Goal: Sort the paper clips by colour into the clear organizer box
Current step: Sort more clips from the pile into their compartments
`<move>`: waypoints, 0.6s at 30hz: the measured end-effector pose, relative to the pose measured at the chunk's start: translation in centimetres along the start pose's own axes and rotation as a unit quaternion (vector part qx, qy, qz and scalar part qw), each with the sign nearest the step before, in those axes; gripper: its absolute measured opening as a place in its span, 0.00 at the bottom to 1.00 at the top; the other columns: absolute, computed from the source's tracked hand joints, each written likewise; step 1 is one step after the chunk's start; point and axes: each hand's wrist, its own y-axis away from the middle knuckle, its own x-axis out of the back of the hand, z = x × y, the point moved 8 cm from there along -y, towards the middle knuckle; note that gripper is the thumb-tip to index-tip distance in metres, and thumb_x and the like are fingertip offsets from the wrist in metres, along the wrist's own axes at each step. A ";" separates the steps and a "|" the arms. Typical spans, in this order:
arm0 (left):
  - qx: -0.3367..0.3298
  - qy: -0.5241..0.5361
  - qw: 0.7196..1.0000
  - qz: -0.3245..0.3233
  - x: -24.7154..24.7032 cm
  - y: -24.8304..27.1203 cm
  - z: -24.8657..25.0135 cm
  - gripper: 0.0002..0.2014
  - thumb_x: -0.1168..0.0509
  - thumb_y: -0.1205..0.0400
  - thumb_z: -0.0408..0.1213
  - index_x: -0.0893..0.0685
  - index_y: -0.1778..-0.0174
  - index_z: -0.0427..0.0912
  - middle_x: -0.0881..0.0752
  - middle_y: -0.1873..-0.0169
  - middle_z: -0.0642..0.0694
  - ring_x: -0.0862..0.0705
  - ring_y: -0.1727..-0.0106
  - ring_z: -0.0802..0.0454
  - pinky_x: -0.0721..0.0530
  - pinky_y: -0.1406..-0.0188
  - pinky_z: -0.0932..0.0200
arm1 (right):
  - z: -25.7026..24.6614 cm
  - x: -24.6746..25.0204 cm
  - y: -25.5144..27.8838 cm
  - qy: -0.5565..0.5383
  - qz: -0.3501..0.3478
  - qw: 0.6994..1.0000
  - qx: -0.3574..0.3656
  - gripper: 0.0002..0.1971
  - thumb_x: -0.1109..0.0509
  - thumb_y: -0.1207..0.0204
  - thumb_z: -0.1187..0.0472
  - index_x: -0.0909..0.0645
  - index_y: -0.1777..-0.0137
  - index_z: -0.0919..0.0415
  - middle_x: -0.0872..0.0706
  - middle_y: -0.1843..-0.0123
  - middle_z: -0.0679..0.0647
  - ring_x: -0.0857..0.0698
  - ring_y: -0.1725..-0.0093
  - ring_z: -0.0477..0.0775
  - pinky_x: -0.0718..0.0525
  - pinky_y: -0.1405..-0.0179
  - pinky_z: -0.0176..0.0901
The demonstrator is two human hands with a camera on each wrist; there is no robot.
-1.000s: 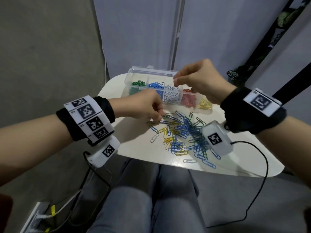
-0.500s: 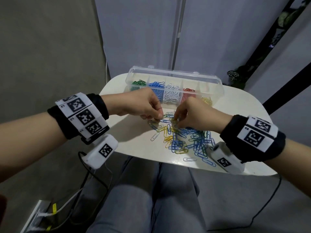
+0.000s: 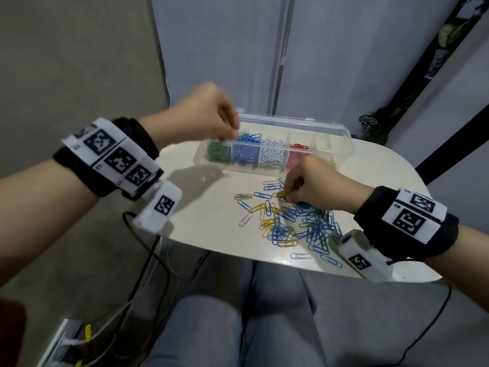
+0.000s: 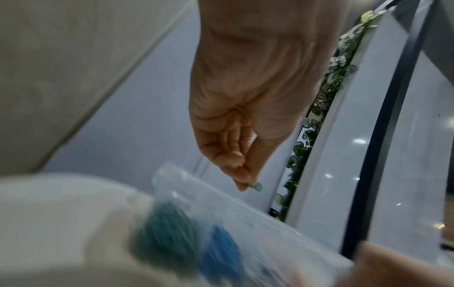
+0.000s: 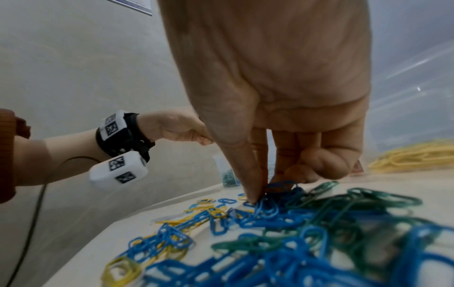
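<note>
Paper clips [image 3: 296,221] lie in a tangled heap on the white table [image 3: 211,207], just in front of the clear organizer box [image 3: 330,136], whose compartments already hold green, blue, white, red and yellow. The left hand [image 3: 209,115] hovers over the green end, pinching a green clip [image 4: 256,186] at its fingertips; released off-target, it could land among the blue next door. The right hand [image 3: 309,184] pinches into the heap, thumb and forefinger closed on a blue clip [image 5: 280,185]; interlocked neighbours may lift with it and land in the wrong colour
</note>
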 end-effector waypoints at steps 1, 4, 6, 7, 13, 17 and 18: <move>0.001 -0.043 0.998 0.045 1.6 -0.6 -0.1 0.05 0.25 0.29 0.24 0.14 0.64 0.36 0.17 0.83 0.53 0.21 0.83 0.65 0.26 0.83 0.74 | 0.0 0.0 0.0 0.002 0.000 1.000 0.001 0.02 0.21 0.34 0.68 0.10 0.61 0.64 0.13 0.70 0.53 0.21 0.74 0.43 0.27 0.76 0.23; 0.019 -0.143 0.986 0.088 3.5 -1.8 -1.0 0.04 0.23 0.30 0.28 0.13 0.64 0.36 0.16 0.79 0.50 0.21 0.83 0.62 0.20 0.76 0.64 | -0.3 0.0 0.0 0.005 0.001 1.000 0.003 0.03 0.21 0.33 0.66 0.10 0.60 0.63 0.17 0.72 0.47 0.23 0.74 0.38 0.28 0.75 0.22; 0.028 -0.180 0.980 0.077 3.2 -2.3 -1.6 0.04 0.24 0.30 0.28 0.12 0.65 0.37 0.15 0.75 0.46 0.18 0.77 0.53 0.19 0.70 0.60 | -0.5 0.0 0.1 0.003 -0.002 1.000 0.002 0.03 0.21 0.33 0.65 0.09 0.59 0.62 0.17 0.72 0.46 0.23 0.75 0.38 0.28 0.76 0.22; 0.032 -0.190 0.979 0.072 2.9 -2.5 -1.8 0.04 0.24 0.30 0.28 0.12 0.64 0.37 0.14 0.73 0.44 0.17 0.74 0.50 0.18 0.68 0.59 | -0.5 0.1 0.2 -0.002 -0.003 1.000 0.001 0.03 0.21 0.32 0.64 0.10 0.59 0.62 0.17 0.73 0.46 0.22 0.75 0.38 0.29 0.76 0.22; -0.037 -0.202 0.973 0.109 2.3 -2.3 -0.4 0.07 0.25 0.26 0.34 0.11 0.54 0.38 0.11 0.60 0.43 0.22 0.68 0.56 0.29 0.62 0.63 | 1.4 3.5 0.6 -0.061 0.039 0.997 -0.036 0.06 0.20 0.34 0.69 0.11 0.59 0.60 0.21 0.75 0.46 0.26 0.77 0.41 0.31 0.78 0.25; -0.151 -0.135 0.974 0.098 0.0 -0.1 3.0 0.05 0.25 0.27 0.36 0.12 0.58 0.40 0.15 0.67 0.50 0.24 0.75 0.68 0.32 0.72 0.75 | 4.4 4.9 1.4 -0.038 0.049 0.994 -0.086 0.08 0.20 0.35 0.71 0.11 0.59 0.59 0.23 0.76 0.46 0.27 0.79 0.41 0.31 0.78 0.28; -0.168 -0.122 0.976 0.068 -1.2 0.4 3.6 0.05 0.24 0.27 0.36 0.13 0.59 0.41 0.16 0.70 0.53 0.24 0.75 0.69 0.32 0.73 0.76 | 5.0 4.9 1.6 -0.026 0.050 0.993 -0.102 0.07 0.20 0.35 0.69 0.11 0.59 0.59 0.22 0.75 0.46 0.27 0.77 0.42 0.31 0.76 0.31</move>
